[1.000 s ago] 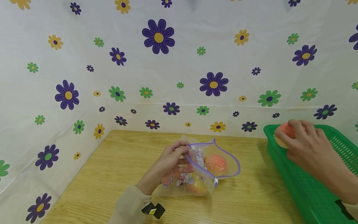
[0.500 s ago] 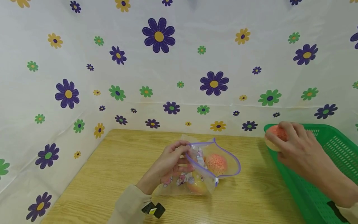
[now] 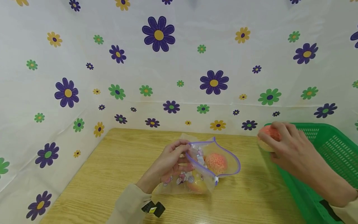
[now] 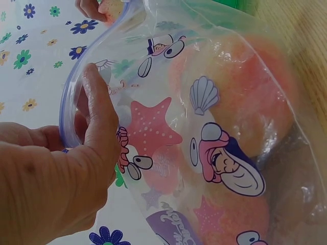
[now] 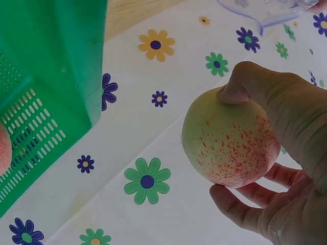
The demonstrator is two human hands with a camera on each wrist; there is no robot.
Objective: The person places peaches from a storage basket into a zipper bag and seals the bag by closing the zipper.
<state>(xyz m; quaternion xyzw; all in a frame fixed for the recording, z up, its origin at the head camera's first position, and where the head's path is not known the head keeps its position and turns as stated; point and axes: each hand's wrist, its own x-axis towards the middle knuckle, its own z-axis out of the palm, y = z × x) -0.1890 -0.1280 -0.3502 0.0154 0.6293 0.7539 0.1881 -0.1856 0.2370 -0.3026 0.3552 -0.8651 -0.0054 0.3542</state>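
My left hand (image 3: 167, 165) pinches the purple-edged mouth of a clear zip bag (image 3: 173, 189) between thumb and fingers. The bag's mouth gapes toward the right. A pink-red peach (image 3: 216, 163) shows through the opening, and a yellowish peach (image 4: 245, 97) sits lower inside, behind printed shells and starfish. My right hand (image 3: 299, 152) grips another peach (image 5: 230, 138), pale green-yellow with red specks, with the thumb on one side and fingers on the other. That peach hangs just left of the green basket's near-left rim, in the air to the right of the bag.
The green plastic basket (image 3: 291, 188) with slotted sides stands at the right of the wooden table (image 3: 112, 186). A pink rounded fruit (image 5: 4, 149) shows inside it. A white flower-printed sheet (image 3: 179, 62) rises behind and at the left.
My right hand has carried its peach leftward, from over the basket to just outside its rim. The left hand and the bag have stayed in place.
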